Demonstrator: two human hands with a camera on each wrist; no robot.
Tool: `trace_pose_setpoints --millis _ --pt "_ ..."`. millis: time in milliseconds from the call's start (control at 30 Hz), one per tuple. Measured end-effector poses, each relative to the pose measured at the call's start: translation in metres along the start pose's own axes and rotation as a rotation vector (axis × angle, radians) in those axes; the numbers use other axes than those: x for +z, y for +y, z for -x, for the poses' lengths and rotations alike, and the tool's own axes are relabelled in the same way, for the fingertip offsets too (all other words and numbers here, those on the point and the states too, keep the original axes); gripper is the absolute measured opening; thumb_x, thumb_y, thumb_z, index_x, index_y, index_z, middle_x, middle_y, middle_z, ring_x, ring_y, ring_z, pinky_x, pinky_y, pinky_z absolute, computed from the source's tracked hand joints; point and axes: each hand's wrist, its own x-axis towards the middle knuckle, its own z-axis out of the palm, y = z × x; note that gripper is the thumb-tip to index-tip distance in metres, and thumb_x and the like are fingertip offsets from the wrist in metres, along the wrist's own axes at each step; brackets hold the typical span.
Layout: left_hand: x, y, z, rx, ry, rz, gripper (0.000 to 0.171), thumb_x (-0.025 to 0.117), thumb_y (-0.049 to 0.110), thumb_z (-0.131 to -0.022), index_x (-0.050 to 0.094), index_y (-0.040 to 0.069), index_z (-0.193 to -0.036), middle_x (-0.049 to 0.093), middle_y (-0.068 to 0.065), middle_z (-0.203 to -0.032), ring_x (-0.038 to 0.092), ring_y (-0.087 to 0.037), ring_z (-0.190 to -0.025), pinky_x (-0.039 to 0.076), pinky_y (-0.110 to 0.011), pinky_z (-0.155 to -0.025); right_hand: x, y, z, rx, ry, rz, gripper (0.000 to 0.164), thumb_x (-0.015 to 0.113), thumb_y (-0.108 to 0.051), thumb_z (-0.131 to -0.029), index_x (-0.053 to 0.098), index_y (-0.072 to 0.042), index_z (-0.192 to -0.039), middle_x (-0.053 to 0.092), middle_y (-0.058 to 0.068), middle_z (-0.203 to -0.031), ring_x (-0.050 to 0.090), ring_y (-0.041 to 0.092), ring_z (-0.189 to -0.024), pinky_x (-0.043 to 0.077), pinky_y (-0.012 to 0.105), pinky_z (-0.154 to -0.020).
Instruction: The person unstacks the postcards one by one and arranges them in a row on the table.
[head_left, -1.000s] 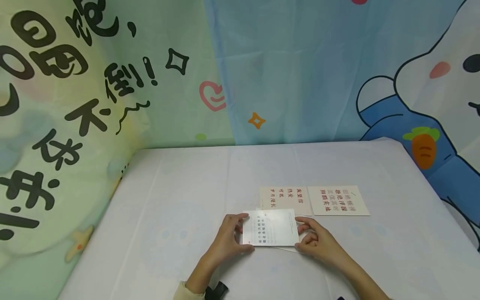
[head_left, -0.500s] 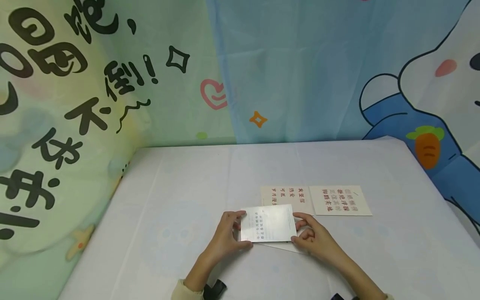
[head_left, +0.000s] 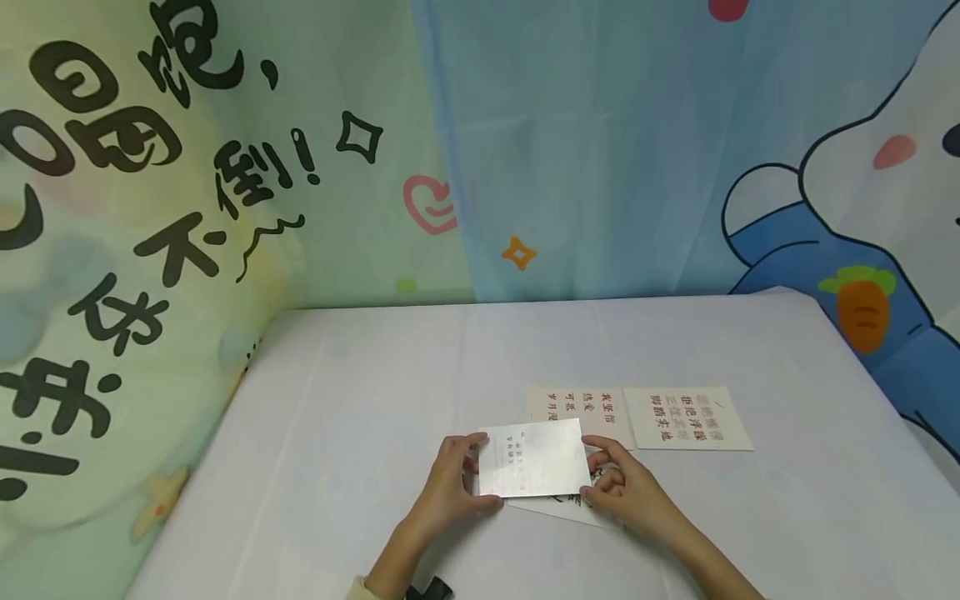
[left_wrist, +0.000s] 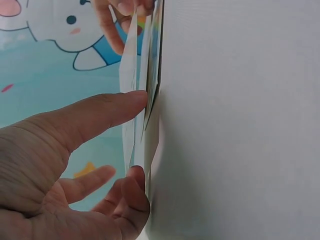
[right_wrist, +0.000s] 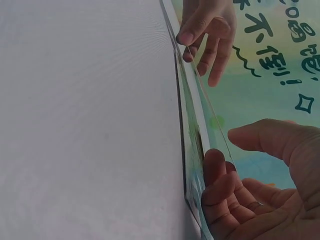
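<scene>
A white postcard (head_left: 534, 462) with small print is held close over the table between both hands. My left hand (head_left: 452, 479) grips its left edge, with thumb at the near corner and fingers toward the far corner. At the right edge, my right hand (head_left: 626, 487) holds it in a similar way. Beneath it, another card (head_left: 551, 506) with black lettering sticks out toward the near right. In the left wrist view, several card edges (left_wrist: 141, 75) lie close together, slightly fanned, with the left thumb against them. The right wrist view shows a thin card edge (right_wrist: 212, 110) between the hands.
Two cream cards with red and grey characters, a left one (head_left: 585, 407) and a right one (head_left: 688, 418), lie side by side behind the hands. They rest on a white-covered table (head_left: 360, 400). A printed cloth backdrop (head_left: 600, 150) stands behind and at the left.
The top postcard has shifted slightly left and tilted, its print now partly washed out by glare. More of the card beneath shows, including black lettering. The head view has moved a little.
</scene>
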Motion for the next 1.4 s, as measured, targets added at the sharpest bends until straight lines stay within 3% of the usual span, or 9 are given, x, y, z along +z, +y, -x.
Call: trace_pose_setpoints --millis 167,400,800,1400 --pt "0.0 -0.003 0.002 0.016 0.011 -0.003 0.085 0.089 0.006 -0.066 0.045 0.001 -0.138 0.046 -0.014 -0.118 0.053 -0.017 -0.092 0.045 -0.019 -0.069 0.003 0.002 -0.002 -0.019 0.009 0.0 0.066 0.073 -0.001 -0.082 0.04 0.004 -0.14 0.054 0.017 -0.108 0.054 0.005 -0.064 0.042 0.018 -0.053" --pt "-0.002 -0.006 0.001 0.116 0.057 -0.018 0.092 0.089 0.003 -0.064 0.038 0.0 -0.14 0.048 -0.016 -0.115 0.052 -0.018 -0.09 0.046 -0.02 -0.065 0.004 0.001 -0.008 -0.031 0.013 0.019 0.066 0.073 -0.003 -0.083 0.041 0.003 -0.14 0.055 0.016 -0.107 0.052 0.005 -0.063 0.041 0.017 -0.053" --pt "-0.01 -0.011 -0.005 0.018 0.031 0.003 0.093 0.089 0.008 -0.066 0.038 0.005 -0.143 0.049 -0.014 -0.121 0.054 -0.02 -0.095 0.047 -0.022 -0.07 0.008 -0.002 -0.018 -0.039 0.01 0.037 0.065 0.073 -0.001 -0.082 0.042 0.002 -0.139 0.056 0.015 -0.106 0.054 0.005 -0.065 0.041 0.017 -0.054" --pt "-0.025 -0.015 -0.007 0.007 0.059 0.007 0.088 0.088 0.002 -0.066 0.041 0.002 -0.14 0.049 -0.015 -0.117 0.053 -0.021 -0.092 0.047 -0.022 -0.068 0.019 -0.006 -0.031 -0.06 -0.018 0.075 0.069 0.073 0.002 -0.08 0.04 0.003 -0.141 0.055 0.016 -0.107 0.053 0.006 -0.063 0.044 0.018 -0.055"
